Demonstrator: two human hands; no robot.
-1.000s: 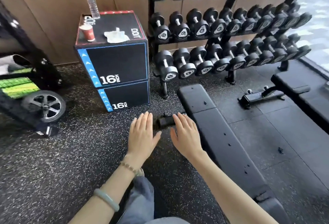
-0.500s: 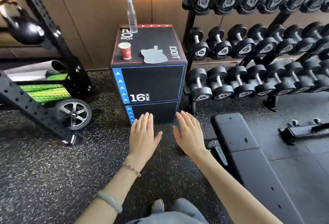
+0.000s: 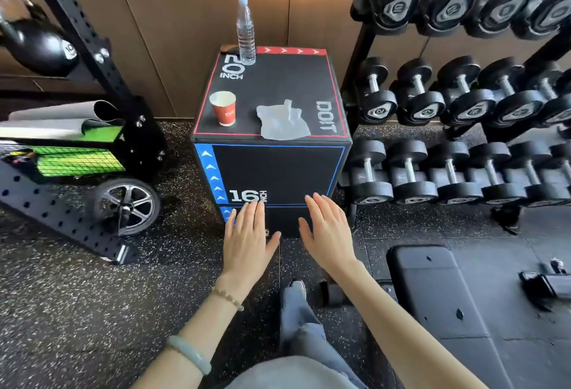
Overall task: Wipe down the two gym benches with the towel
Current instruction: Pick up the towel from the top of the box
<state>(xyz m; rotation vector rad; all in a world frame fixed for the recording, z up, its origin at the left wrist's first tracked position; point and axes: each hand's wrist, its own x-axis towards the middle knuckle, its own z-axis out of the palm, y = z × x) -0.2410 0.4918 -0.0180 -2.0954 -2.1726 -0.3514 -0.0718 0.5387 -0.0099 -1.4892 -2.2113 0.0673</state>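
head view: both hands out flat and empty, towel not yet picked up.
left hand and right hand hover with straight fingers, holding nothing, in front of the stacked plyo box. the crumpled towel lies on its top beside a red paper cup, probably parked within reach. one gym bench waits at lower right.

Both my arms reach forward, palms down. My left hand is flat, fingers straight and together, thumb out. My right hand mirrors it just beside, apart. Neither holds anything; both seem to hover, though contact is unclear.
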